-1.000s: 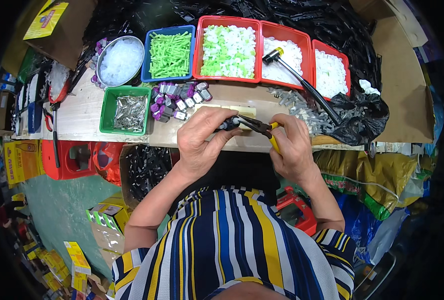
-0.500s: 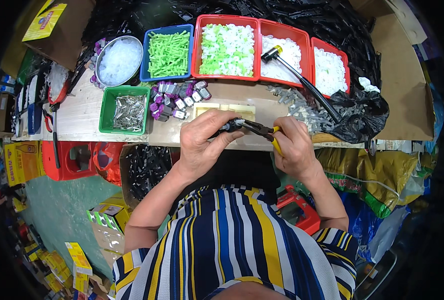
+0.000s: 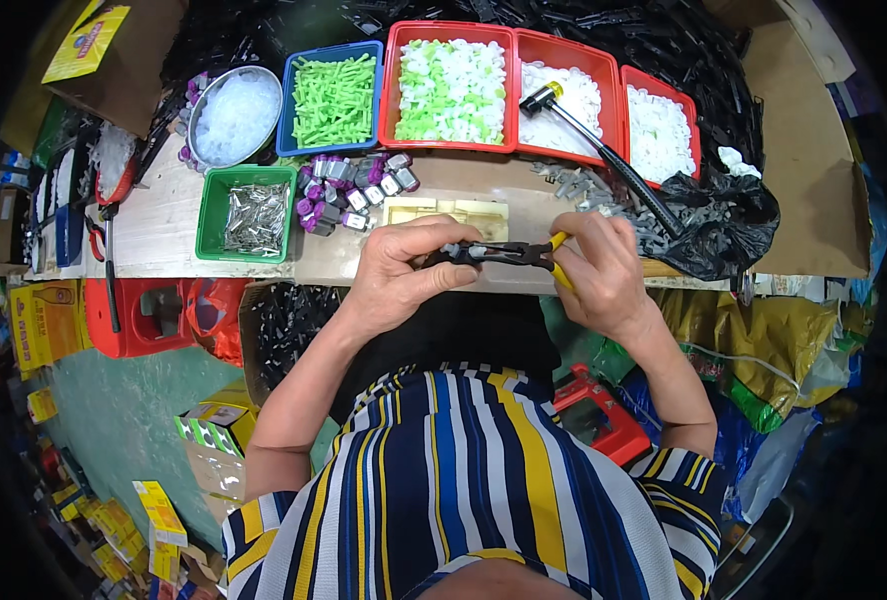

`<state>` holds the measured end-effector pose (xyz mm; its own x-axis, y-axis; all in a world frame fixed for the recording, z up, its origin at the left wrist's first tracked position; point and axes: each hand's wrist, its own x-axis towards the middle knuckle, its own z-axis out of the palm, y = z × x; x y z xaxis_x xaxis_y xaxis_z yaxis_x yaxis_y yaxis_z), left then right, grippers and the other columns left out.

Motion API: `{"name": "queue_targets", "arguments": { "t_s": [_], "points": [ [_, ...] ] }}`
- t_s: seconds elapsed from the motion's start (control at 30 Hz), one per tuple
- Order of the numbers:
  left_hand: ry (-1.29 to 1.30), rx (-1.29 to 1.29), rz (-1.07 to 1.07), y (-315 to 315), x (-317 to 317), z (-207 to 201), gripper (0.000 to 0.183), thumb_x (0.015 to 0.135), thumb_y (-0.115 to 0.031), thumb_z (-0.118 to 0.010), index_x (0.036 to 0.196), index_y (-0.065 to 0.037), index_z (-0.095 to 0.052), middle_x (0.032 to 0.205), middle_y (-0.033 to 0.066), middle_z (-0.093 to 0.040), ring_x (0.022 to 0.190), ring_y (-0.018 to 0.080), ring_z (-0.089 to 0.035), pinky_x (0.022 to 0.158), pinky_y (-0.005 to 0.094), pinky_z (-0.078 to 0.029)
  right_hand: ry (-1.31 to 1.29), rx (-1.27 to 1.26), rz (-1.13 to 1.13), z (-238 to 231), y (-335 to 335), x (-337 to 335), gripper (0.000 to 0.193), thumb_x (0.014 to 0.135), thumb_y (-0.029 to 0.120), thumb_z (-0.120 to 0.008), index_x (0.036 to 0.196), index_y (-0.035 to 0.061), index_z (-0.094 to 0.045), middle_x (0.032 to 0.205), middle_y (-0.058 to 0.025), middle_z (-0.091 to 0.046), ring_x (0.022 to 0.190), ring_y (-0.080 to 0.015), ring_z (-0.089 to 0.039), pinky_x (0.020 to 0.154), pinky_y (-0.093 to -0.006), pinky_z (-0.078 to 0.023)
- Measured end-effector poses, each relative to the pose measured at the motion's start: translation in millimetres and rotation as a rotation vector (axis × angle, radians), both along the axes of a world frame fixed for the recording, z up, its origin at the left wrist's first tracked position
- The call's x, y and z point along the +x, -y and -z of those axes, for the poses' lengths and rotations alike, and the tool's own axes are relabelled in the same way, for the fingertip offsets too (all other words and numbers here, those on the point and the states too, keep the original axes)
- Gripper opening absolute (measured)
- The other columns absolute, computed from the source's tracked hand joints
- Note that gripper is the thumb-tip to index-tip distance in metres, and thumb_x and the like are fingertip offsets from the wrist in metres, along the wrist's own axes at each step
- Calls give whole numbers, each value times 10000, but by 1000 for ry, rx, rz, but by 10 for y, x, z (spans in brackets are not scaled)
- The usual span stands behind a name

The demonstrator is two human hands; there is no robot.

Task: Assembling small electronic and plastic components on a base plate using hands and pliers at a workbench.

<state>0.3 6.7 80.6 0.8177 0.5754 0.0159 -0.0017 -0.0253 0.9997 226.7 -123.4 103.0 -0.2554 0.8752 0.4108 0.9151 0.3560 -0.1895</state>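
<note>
My left hand [image 3: 404, 272] grips a slim black plastic part [image 3: 499, 253] by its left end, just above the front edge of the wooden bench [image 3: 164, 225]. My right hand [image 3: 604, 270] pinches the part's right end and also holds a thin yellow-handled tool [image 3: 560, 268]. Both hands meet in front of a pale wooden jig block [image 3: 447, 212] that lies on the bench.
Behind the hands stand a green tray of metal pins [image 3: 251, 213], purple and grey caps [image 3: 349, 185], a blue tray of green pieces [image 3: 335, 85], red trays of white and green pieces [image 3: 454, 88], a mallet [image 3: 594, 140], a metal bowl [image 3: 234, 115], and a black bag of grey parts [image 3: 714, 220].
Both hands stay together at the bench edge. The black part has been turned a little and now lies more level between them.
</note>
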Motion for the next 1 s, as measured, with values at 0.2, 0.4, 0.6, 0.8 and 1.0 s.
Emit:
{"name": "queue_targets", "arguments": {
  "t_s": [0.2,0.4,0.6,0.8,1.0],
  "points": [
    [152,235,-158,62,66,45,300,756,10,-740,1049,54,-690,921,100,-703,854,181,-651,783,282,-502,43,-97,134,-24,45,-92,475,615,-2,-663,1089,25,-650,1377,-153,-504,1245,-349,-516,1035,-567,-316],
    [137,320,-153,68,48,-28,303,748,17,-731,1046,53,-690,906,118,-707,841,198,-666,761,300,-510,52,-178,155,-62,28,-140,635,609,9,-690,1235,69,-604,1428,-130,-456,1309,-345,-466,1063,-620,-269],
    [142,369,-133,58,51,-34,286,762,-17,-738,1038,44,-693,889,117,-709,808,215,-681,722,307,-513,43,-131,105,-31,-11,-173,479,613,9,-701,1086,21,-627,1186,-155,-531,1133,-356,-538,978,-526,-385],
    [123,336,-104,84,48,-12,268,781,-38,-743,1029,48,-690,877,120,-697,801,202,-673,712,293,-507,32,-38,66,51,18,-153,243,601,0,-698,823,3,-598,1034,-141,-563,951,-320,-571,782,-421,-412],
    [112,268,-213,105,68,74,229,826,-32,-729,1027,57,-668,922,106,-664,819,160,-630,735,272,-485,-73,-96,89,-19,-35,-171,250,646,-22,-661,888,-11,-602,1098,-147,-542,1033,-341,-556,907,-466,-412]
  ]
}}
